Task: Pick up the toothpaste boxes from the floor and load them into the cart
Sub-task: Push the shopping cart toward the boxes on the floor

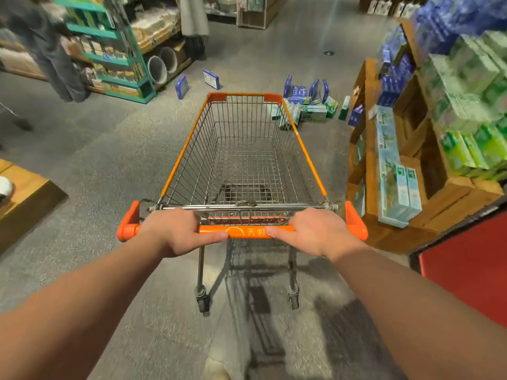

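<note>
An orange-trimmed wire shopping cart stands in front of me with nothing in its basket. My left hand and my right hand both grip its orange handle bar. Beyond the cart's far right corner, a heap of blue and green toothpaste boxes lies on the grey floor. Two more blue boxes stand apart on the floor past the cart's far left corner.
Wooden crate shelves stacked with green and blue boxes line the right side. A teal display rack and a standing person are at the far left. A low wooden platform sits left; a red panel is near right.
</note>
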Action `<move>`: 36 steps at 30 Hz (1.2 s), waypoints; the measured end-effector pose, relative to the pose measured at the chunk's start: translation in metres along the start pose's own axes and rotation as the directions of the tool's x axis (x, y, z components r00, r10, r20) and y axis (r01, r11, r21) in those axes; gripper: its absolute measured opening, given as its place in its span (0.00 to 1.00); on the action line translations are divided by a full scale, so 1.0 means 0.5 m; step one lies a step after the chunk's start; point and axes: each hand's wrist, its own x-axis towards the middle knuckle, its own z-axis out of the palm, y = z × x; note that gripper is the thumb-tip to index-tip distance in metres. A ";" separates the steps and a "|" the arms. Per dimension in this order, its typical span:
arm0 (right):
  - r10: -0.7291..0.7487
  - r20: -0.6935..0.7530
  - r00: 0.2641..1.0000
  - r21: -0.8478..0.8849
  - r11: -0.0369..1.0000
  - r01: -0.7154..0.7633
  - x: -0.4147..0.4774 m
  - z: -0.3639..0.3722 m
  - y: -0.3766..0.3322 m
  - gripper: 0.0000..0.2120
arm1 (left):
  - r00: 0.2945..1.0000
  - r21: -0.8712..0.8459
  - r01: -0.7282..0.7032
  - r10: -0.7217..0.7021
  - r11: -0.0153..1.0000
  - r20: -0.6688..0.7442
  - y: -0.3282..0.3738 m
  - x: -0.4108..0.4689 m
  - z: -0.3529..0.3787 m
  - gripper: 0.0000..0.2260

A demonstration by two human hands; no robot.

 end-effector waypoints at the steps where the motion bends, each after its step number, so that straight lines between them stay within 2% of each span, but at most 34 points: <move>1: 0.000 -0.002 1.000 0.000 1.000 0.000 0.047 -0.012 0.006 0.43 | 1.000 0.001 0.000 0.000 1.000 0.002 -0.025 0.041 -0.009 0.46; 6: 0.020 0.038 0.999 -0.021 1.000 -0.019 0.304 -0.082 0.027 0.42 | 1.000 -0.010 -0.002 0.002 1.000 0.018 -0.164 0.253 -0.069 0.41; 10: -0.002 0.017 1.000 -0.019 1.000 0.002 0.504 -0.142 0.045 0.44 | 1.000 0.000 -0.008 0.008 1.000 0.013 -0.289 0.433 -0.109 0.47; 14: -0.012 -0.001 1.000 0.017 1.000 0.012 0.686 -0.200 0.069 0.42 | 0.999 -0.005 -0.016 0.016 1.000 0.032 -0.398 0.606 -0.150 0.48; 27: -0.034 -0.013 0.999 0.017 0.999 0.034 1.345 -0.389 0.233 0.48 | 0.998 -0.040 0.020 -0.018 0.999 0.061 -0.693 1.204 -0.313 0.45; 36: 0.005 0.005 1.000 0.049 0.999 -0.006 1.751 -0.517 0.337 0.48 | 0.998 -0.036 0.047 -0.045 0.998 0.044 -0.887 1.609 -0.407 0.49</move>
